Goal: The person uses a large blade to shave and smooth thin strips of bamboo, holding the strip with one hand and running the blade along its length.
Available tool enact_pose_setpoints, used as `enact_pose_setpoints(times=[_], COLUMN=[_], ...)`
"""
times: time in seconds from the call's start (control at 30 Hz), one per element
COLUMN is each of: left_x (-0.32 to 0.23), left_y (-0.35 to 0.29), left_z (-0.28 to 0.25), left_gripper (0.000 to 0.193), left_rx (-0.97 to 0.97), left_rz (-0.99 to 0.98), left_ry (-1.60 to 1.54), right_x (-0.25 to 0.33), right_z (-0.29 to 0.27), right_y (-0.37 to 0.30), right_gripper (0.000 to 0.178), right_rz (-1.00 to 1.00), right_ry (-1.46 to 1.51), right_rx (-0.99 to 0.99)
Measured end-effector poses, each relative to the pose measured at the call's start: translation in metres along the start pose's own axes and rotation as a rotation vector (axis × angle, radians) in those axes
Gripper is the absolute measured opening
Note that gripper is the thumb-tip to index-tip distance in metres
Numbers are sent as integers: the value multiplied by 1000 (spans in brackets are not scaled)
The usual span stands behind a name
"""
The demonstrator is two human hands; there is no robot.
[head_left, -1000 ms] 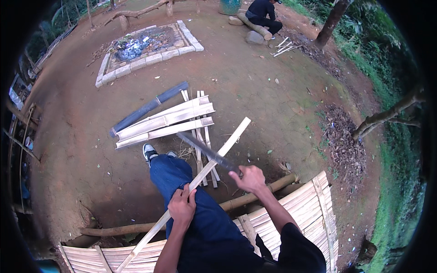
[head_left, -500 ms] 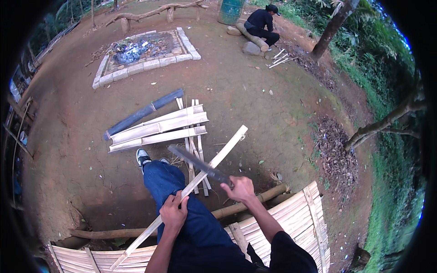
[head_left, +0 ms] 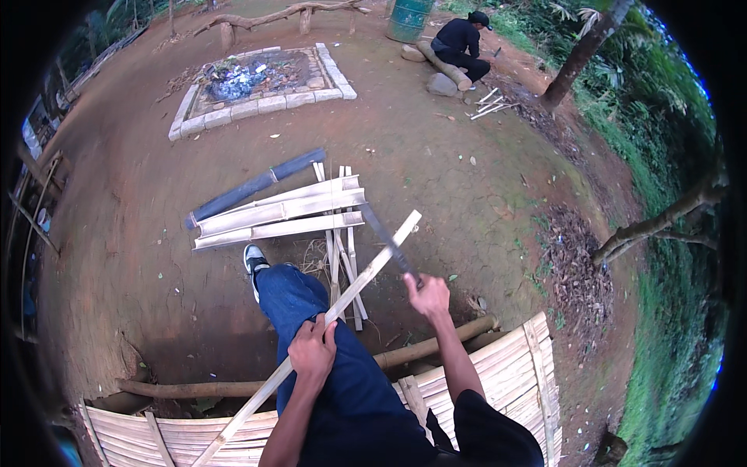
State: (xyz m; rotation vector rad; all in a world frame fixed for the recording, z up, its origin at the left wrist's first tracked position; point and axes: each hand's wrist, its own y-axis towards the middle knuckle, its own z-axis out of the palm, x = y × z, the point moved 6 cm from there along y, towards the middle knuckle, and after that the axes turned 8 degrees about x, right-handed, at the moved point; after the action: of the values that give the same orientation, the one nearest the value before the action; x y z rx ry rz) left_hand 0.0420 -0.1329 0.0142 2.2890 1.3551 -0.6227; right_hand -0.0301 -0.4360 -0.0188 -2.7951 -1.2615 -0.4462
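A long pale bamboo strip [head_left: 361, 284] slants from the lower left up across my jeans, its far end out over the ground. My left hand [head_left: 313, 347] is wrapped round it near my thigh. In my right hand [head_left: 429, 296] is the handle of a machete [head_left: 384, 233], whose dark blade lies across the strip near its far end; whether the edge touches is unclear. Ahead on the ground, several halved bamboo pieces [head_left: 284, 208] rest over thin bamboo strips [head_left: 348, 257], beside a dark uncut bamboo pole [head_left: 257, 185].
I sit on a bamboo-slat bench [head_left: 490, 373] with a bamboo rail [head_left: 194, 389] along its front. Farther off are a block-edged fire pit [head_left: 264, 104], a green barrel [head_left: 408, 19] and a person [head_left: 461, 45] seated on a log [head_left: 443, 65]. Trees [head_left: 580, 54] stand on the right.
The machete has slid along the strip toward its far end, its blade now steeper. My right hand has moved up and right. The whole view has shifted slightly.
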Motion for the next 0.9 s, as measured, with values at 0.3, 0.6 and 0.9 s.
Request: enact_pose_setpoints(times=[0.3,0.6,0.9], left_x=[1,6,6], left_y=[2,-4,0], left_z=[0,-5,0], left_gripper=[29,29,30], left_rx=[-40,-24,-11], left_rz=[91,33,31], left_ry=[-40,-65,-103], right_x=[50,61,67], right_z=[-15,-24,-12], right_y=[-43,-36,-58], right_gripper=[56,53,53], right_rz=[-125,-303,-288], right_ry=[153,-25,197], right_rx=[346,284,358])
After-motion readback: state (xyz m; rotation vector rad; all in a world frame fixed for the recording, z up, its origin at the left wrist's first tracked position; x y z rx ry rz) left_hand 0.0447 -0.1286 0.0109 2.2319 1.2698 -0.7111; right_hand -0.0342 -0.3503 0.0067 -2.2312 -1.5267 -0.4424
